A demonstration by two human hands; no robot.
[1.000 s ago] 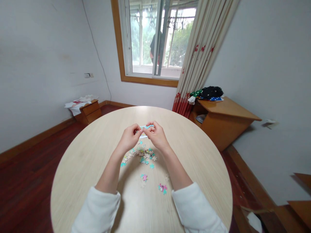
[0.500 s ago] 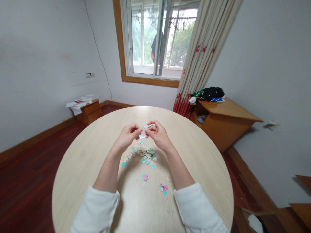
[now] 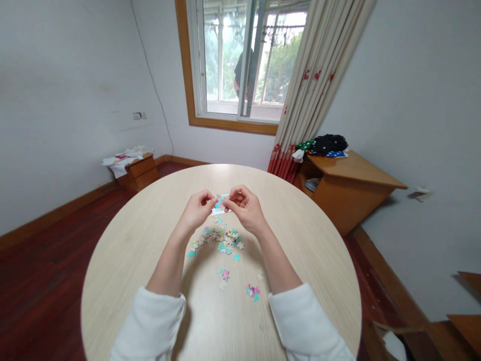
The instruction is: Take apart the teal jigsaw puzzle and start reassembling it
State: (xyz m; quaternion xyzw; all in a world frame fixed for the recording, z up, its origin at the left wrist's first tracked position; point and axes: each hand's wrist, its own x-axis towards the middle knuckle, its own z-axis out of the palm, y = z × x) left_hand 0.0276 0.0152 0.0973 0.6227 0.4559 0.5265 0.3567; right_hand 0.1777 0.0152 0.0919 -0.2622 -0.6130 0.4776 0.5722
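Over the far half of the round table, my left hand (image 3: 198, 208) is closed in a pinch on a small jigsaw puzzle piece (image 3: 218, 196). My right hand (image 3: 242, 205) faces it, thumb and fingers pinched on another puzzle piece, partly hidden by the fingertips. The two hands are slightly apart. Behind and below the fingertips shows a white and blue printed card (image 3: 221, 211), partly covered. Nearer to me lies a loose heap of puzzle pieces (image 3: 214, 235), some coloured side up and some plain beige. A pink and teal cluster (image 3: 252, 291) lies closer on the right.
Loose pieces, one of them pink (image 3: 224, 274), lie on the round wooden table (image 3: 124, 271) between my forearms. A wooden desk (image 3: 356, 173) with clothes (image 3: 326, 145) stands right, a small cabinet (image 3: 143, 173) left. Behind are a window (image 3: 244, 65) and curtain (image 3: 319, 75).
My hands have drawn slightly apart, the right one shifting a little to the right. More of the printed card shows between them. The pieces on the table have stayed put.
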